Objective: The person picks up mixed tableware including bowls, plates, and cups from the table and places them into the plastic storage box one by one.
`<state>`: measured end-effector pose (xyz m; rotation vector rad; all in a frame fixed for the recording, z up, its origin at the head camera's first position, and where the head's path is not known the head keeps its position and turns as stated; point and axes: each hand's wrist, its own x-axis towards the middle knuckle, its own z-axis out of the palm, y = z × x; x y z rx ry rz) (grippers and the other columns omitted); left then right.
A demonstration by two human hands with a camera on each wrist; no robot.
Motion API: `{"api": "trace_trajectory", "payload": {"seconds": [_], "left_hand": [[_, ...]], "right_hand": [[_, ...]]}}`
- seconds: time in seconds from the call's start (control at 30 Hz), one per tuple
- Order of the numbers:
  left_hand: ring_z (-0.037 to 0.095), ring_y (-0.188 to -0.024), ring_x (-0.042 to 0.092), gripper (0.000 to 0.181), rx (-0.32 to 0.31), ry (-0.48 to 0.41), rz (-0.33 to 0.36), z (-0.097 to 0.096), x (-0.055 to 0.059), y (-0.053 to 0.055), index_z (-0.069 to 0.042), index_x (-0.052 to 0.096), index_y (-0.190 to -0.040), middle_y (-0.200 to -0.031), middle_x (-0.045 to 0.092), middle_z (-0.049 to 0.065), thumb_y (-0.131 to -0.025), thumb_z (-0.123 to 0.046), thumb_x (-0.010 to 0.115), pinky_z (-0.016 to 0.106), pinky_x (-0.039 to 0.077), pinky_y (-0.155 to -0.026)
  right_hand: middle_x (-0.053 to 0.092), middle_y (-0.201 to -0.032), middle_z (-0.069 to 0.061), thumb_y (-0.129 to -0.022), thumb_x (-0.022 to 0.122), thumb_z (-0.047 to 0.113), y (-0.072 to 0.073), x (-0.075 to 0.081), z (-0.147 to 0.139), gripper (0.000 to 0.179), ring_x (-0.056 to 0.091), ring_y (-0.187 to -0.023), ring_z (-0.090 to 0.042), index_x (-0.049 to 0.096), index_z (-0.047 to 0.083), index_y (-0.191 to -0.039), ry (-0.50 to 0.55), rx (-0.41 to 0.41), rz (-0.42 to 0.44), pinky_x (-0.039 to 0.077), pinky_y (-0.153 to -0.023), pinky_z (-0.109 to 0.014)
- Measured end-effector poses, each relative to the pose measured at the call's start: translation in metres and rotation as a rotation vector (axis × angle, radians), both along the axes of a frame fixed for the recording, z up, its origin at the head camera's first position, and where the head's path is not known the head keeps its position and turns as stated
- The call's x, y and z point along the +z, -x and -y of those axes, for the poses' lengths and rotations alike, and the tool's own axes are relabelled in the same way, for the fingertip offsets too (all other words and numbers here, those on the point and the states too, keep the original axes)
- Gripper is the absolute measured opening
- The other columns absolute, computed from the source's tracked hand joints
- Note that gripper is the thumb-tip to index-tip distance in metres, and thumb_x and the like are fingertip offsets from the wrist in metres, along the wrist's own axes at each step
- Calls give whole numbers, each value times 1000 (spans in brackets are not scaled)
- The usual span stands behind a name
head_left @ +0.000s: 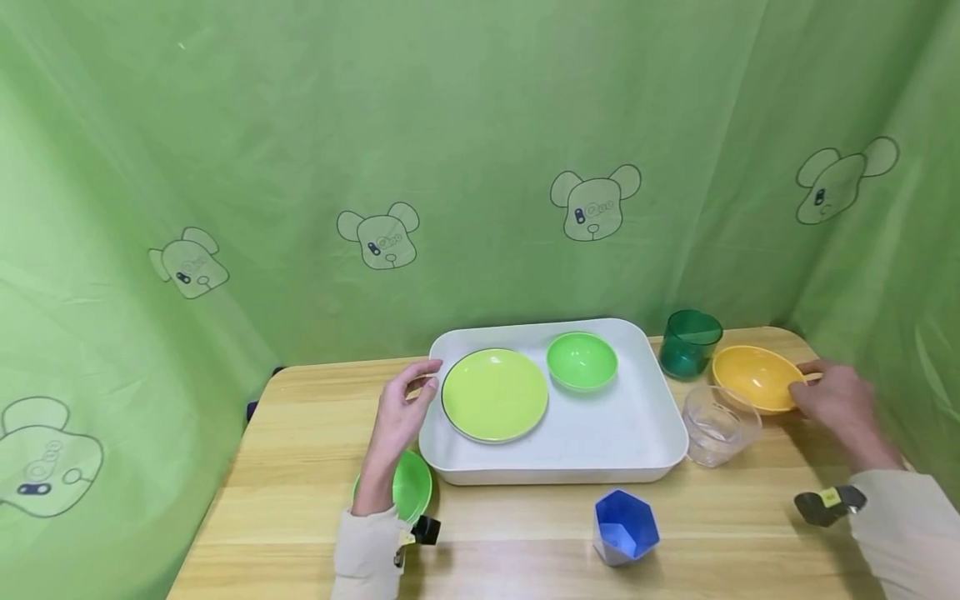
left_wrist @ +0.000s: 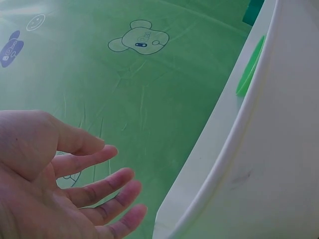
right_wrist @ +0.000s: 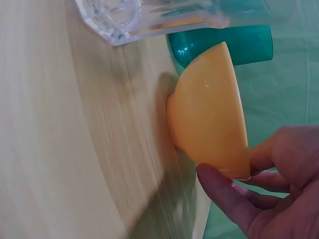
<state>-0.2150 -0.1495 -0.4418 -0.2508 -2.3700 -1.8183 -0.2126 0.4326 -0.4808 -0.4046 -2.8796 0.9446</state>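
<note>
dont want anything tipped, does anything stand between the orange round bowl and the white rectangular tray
Yes: a transparent cup and a translucent green cup stand along the right side of the white tray, between it and the orange bowl.

The right hand (head_left: 840,404) is pinching an orange bowl (head_left: 756,379) by its rim, while the left hand (head_left: 401,408) is hovering near the left edge of a white tray (head_left: 592,442) holding a lime plate (head_left: 495,396) and a green bowl (head_left: 582,362).
</note>
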Motion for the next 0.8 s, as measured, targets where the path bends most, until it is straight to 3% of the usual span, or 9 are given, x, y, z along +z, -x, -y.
{"api": "trace_trajectory", "payload": {"seconds": [0.13, 0.27, 0.43, 0.67, 0.8], "left_hand": [[39, -122, 59, 30, 1, 1, 7, -1, -1, 0, 4, 65, -130, -131, 63, 22, -100, 0, 58, 45, 55, -102], [43, -123, 58, 31, -2, -7, 18, -3, -1, -1, 4, 64, -131, -131, 63, 22, -101, 1, 58, 46, 54, -102], [42, -122, 59, 30, -5, -4, 11, -4, 0, -2, 2, 64, -130, -130, 63, 20, -101, 0, 58, 46, 54, -102], [42, -121, 60, 30, -8, 4, 5, -4, 0, -2, 2, 65, -130, -129, 64, 20, -101, 0, 58, 42, 56, -100], [40, -121, 60, 30, -1, -4, 20, -4, 1, -1, 2, 64, -130, -130, 64, 20, -101, 1, 58, 42, 55, -102]], "right_hand": [[70, -82, -27, -87, 55, 5, -2, 0, -1, 46, 58, -59, -16, 53, -22, -124, -1, -27, -49, 44, -48, -27], [70, -84, -29, -87, 54, 4, -7, 6, -4, 45, 58, -58, -16, 55, -22, -124, -18, -32, -102, 44, -48, -27], [71, -89, -32, -90, 55, 9, -10, 23, -6, 45, 58, -55, -12, 57, -19, -125, -49, -52, -136, 42, -50, -25], [67, -100, -40, -93, 48, 9, -14, 49, 4, 49, 64, -46, -6, 52, -23, -131, 63, -53, -175, 54, -44, -22], [67, -105, -39, -97, 48, 12, -16, 70, 16, 50, 65, -47, -4, 52, -18, -136, 71, -82, -191, 55, -44, -23]]}}
